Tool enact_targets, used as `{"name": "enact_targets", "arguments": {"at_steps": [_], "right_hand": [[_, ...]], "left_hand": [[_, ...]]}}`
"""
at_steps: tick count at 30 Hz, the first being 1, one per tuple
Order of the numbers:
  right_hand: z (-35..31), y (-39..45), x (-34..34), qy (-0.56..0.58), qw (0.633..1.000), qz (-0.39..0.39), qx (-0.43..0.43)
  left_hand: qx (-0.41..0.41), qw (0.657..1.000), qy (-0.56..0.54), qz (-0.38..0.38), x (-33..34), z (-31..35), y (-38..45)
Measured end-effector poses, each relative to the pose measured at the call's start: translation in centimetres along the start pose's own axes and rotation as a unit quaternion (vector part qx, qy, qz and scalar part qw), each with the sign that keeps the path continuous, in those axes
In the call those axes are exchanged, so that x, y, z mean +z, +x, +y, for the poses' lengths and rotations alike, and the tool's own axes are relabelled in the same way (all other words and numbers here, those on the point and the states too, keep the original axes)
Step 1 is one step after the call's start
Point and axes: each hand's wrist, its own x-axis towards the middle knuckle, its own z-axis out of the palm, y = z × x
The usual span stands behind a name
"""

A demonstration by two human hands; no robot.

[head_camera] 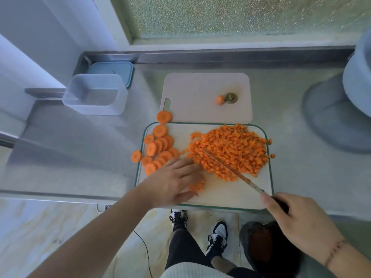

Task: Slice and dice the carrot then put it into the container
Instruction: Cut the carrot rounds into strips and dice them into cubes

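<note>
On the grey metal counter (301,167), a green-rimmed white cutting board (220,197) lies at the near edge. A heap of orange diced carrot (230,149) sits on its right part, round orange carrot slices (158,149) on its left, two slices off the board's left edge. Just behind lies a plain pale cutting board (196,93) bearing carrot ends (225,98). Far left stands a clear rectangular plastic container (94,95), with its blue lid (120,70) behind it.

A blue lid (118,71) lies behind; a grey bin (267,247) stands below.
</note>
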Motion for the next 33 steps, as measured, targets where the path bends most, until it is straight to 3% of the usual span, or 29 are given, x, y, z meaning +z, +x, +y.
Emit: {"name": "enact_targets", "arguments": {"at_steps": [2, 6, 11, 17, 20, 23, 27, 29, 33], "right_hand": [[-0.2, -0.1, 0.1, 0.017, 1.0, -0.011, 0.004], [-0.5, -0.1, 1.0, 0.043, 0.999, -0.017, 0.001], [-1.5, -0.3, 1.7, 0.079, 0.996, -0.048, 0.0], [-3.0, -0.1, 3.1, 0.137, 0.988, -0.07, -0.005], [-3.4, -0.3, 3.6, 0.153, 0.983, -0.101, 0.002], [-3.5, -0.3, 3.5, 0.124, 0.985, -0.117, -0.012], [-3.4, -0.5, 3.2, 0.116, 0.986, -0.119, -0.015], [-3.5, -0.6, 3.0, 0.119, 0.985, -0.123, -0.013], [-3.5, -0.5, 3.1, 0.126, 0.984, -0.127, -0.007]], "left_hand": [[0.015, 1.0, -0.014, -0.02, 1.2, -0.1, -0.6], [-0.004, 0.999, -0.018, 0.046, 2.2, 0.6, -0.7], [-0.126, 0.98, -0.042, 0.146, 3.7, 3.4, -0.8], [-0.364, 0.892, -0.034, 0.265, 6.7, 7.8, 1.2], [-0.423, 0.856, -0.063, 0.289, 6.6, 8.8, 2.0], [-0.395, 0.88, -0.089, 0.249, 5.4, 8.6, 1.3], [-0.265, 0.951, -0.107, 0.12, 3.1, 6.1, -1.1], [-0.212, 0.97, -0.094, 0.066, 2.4, 4.5, -1.7], [-0.187, 0.976, -0.066, 0.089, 2.7, 3.5, -1.6]]}}
